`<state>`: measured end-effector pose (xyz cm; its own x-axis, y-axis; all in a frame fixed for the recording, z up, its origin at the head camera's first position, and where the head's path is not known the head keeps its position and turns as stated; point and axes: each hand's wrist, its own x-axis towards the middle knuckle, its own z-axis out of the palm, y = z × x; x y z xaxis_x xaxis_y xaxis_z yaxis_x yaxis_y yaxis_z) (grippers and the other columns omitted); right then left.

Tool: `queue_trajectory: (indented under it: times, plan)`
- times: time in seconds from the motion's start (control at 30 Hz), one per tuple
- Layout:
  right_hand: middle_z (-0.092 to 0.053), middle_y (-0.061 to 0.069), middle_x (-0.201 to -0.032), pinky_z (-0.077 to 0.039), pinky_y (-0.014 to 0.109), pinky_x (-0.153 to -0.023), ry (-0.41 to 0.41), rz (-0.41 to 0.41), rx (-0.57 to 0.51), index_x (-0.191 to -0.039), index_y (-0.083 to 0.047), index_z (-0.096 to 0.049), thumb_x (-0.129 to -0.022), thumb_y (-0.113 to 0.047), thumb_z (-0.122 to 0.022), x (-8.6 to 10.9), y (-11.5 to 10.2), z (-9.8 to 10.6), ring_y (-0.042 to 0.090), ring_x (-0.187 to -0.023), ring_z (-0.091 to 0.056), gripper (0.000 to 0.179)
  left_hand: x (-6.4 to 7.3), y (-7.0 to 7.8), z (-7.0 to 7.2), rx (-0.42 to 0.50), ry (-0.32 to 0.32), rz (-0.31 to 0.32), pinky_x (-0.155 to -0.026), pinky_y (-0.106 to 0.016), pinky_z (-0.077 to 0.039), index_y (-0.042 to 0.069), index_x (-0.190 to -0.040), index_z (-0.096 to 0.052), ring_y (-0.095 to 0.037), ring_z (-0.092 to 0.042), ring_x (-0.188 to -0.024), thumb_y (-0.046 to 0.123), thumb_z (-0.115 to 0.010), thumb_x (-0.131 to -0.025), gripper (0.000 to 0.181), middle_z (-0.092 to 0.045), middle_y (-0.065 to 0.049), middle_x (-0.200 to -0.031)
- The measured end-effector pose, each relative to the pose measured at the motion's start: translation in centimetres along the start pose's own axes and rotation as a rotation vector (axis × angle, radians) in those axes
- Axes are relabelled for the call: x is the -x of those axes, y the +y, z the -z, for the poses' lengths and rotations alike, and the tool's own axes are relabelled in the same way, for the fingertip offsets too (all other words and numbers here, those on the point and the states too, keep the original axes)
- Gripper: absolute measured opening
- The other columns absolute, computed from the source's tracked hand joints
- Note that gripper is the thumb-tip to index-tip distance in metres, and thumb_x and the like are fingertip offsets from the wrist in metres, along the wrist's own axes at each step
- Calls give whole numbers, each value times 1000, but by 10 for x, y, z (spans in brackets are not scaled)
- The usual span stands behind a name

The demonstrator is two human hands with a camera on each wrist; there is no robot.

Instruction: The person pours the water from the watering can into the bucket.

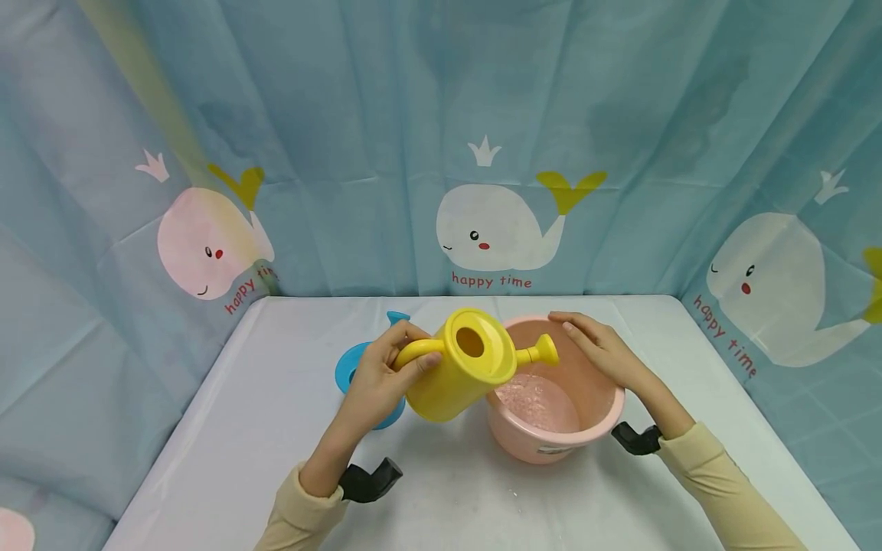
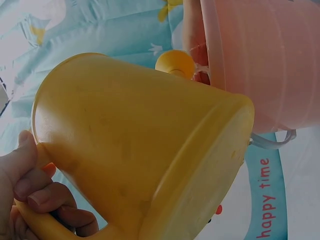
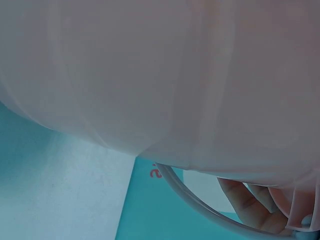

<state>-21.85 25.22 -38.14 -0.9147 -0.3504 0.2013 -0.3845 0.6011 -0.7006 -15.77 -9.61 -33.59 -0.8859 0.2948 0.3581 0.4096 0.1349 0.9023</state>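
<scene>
In head view, your left hand (image 1: 386, 371) grips the can (image 1: 448, 383) to its right, above the bench's (image 1: 586, 513) middle, long axis leaning right, spout (image 1: 547, 350) over the bucket (image 1: 513, 438), whose far-right rim your right hand (image 1: 601, 348) holds; in left wrist, your fingers (image 2: 52, 195) wrap the handle (image 2: 42, 220); in right wrist, fingertips show outside the bucket.

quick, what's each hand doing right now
Left hand: gripping the yellow can by its handle.
Right hand: holding the bucket by its rim.
</scene>
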Motion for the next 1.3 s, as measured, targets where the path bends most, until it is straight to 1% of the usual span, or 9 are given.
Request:
queue_trajectory:
  times: [0.07, 0.37, 0.5, 0.57, 0.73, 0.83, 0.97, 1.03, 1.3]
  plan:
    - [-51, 7, -135, -42, 44, -96, 4, 1, -4, -134, -12, -48, -101, -31, -37, -1, 11, -1, 25, -122, -49, 39, 0, 0, 0, -2, 2, 7, -69, -29, -50, 15, -99, -57, -21, -54, -79, 21, -64, -88, 14, -59, -5, -90]
    - [-50, 13, -135, -41, 48, -96, 3, 16, 5, -134, -9, -47, -102, -27, -36, -2, 14, -2, 31, -122, -48, 39, -3, -1, -1, 13, 14, 10, -69, -29, -49, 14, -100, -58, -21, -53, -78, 17, -64, -88, 14, -60, -5, -90]
    - [-50, 11, -135, -41, 47, -96, 1, 10, -6, -134, -10, -48, -102, -28, -36, -2, 14, -2, 29, -123, -48, 39, -4, 1, -2, 8, 13, 8, -69, -28, -49, 14, -98, -58, -20, -53, -77, 17, -64, -88, 13, -59, -5, -89]
    - [-50, 10, -135, -41, 46, -97, 1, 7, -12, -134, -10, -48, -101, -29, -36, -2, 13, -2, 27, -123, -48, 39, -4, 4, -3, 6, 13, 13, -69, -28, -49, 13, -98, -58, -20, -53, -77, 15, -64, -88, 12, -59, -5, -89]
    - [-50, 8, -135, -41, 43, -98, 5, 11, -18, -133, -11, -48, -101, -30, -37, -1, 12, -2, 24, -123, -48, 38, -4, 19, -5, 4, 18, 24, -69, -28, -48, 9, -97, -58, -20, -52, -77, 12, -63, -88, 10, -58, -7, -88]
    - [-51, 7, -134, -42, 36, -98, 6, 17, -11, -133, -11, -48, -101, -29, -37, -1, 12, -2, 23, -123, -48, 38, -4, 27, -5, -5, 19, 27, -69, -28, -47, 8, -96, -58, -21, -52, -77, 12, -62, -88, 9, -58, -8, -87]
    - [-51, 6, -134, -38, 16, -95, 7, 24, -9, -132, -11, -49, -101, -28, -38, 0, 12, -2, 21, -123, -48, 37, -5, 32, -6, -11, 22, 20, -68, -27, -47, 8, -95, -58, -21, -51, -76, 12, -62, -89, 9, -57, -8, -86]
    - [-51, 6, -134, -35, 9, -93, 9, 28, -13, -132, -11, -49, -101, -28, -38, -1, 12, -2, 21, -123, -48, 37, -5, 33, -7, -9, 23, 17, -69, -27, -47, 8, -95, -58, -21, -51, -77, 12, -62, -89, 9, -57, -8, -86]
    - [-52, 6, -134, -33, 7, -92, 11, 26, -13, -132, -12, -50, -101, -28, -39, -1, 13, -2, 22, -124, -47, 37, -7, 32, -6, -11, 18, 26, -69, -28, -47, 9, -96, -58, -21, -51, -78, 13, -62, -89, 9, -57, -7, -87]
